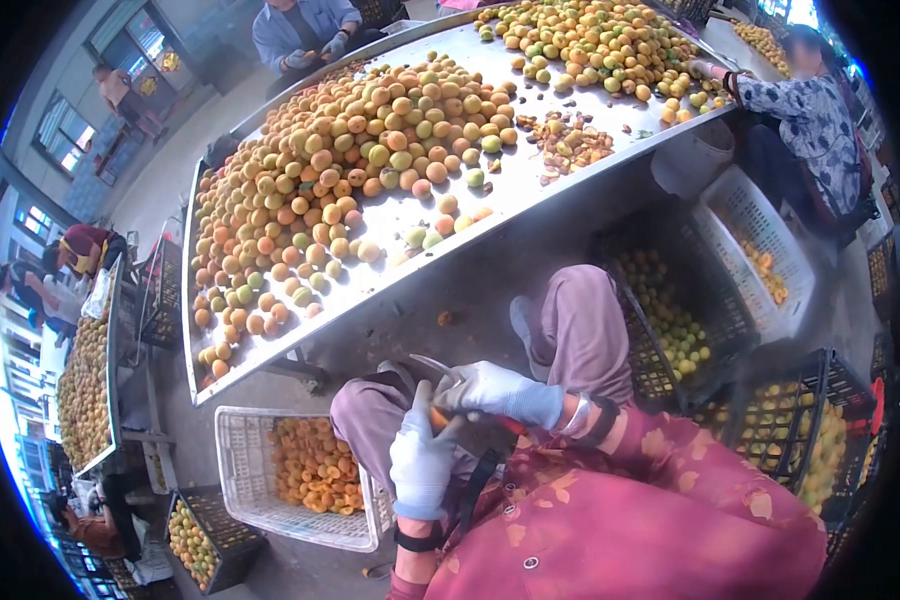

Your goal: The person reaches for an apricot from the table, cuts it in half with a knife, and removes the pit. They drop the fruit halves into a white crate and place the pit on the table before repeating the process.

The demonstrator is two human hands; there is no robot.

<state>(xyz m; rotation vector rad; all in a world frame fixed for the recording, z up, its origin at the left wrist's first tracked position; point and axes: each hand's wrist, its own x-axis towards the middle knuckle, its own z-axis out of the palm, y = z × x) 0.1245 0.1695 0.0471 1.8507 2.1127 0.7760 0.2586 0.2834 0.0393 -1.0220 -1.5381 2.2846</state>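
Note:
Both my hands wear white work gloves and meet in front of my lap. In the fingers of my left hand (422,465) is an apricot (438,418), mostly covered by the glove. My right hand (495,392) is closed right beside it; what it grips is hidden, though a small red piece (512,425) shows just below it. Beside my left knee stands a white plastic crate (245,462) holding orange apricot halves (315,468). Ahead, a metal table (370,285) carries a large heap of whole apricots (370,135).
Apricot pits and scraps (570,145) lie near the table's edge. Dark crates (690,290) of apricots and a white crate (770,255) with some halves stand to my right. A co-worker (805,120) sits at the right, another (300,35) across the table.

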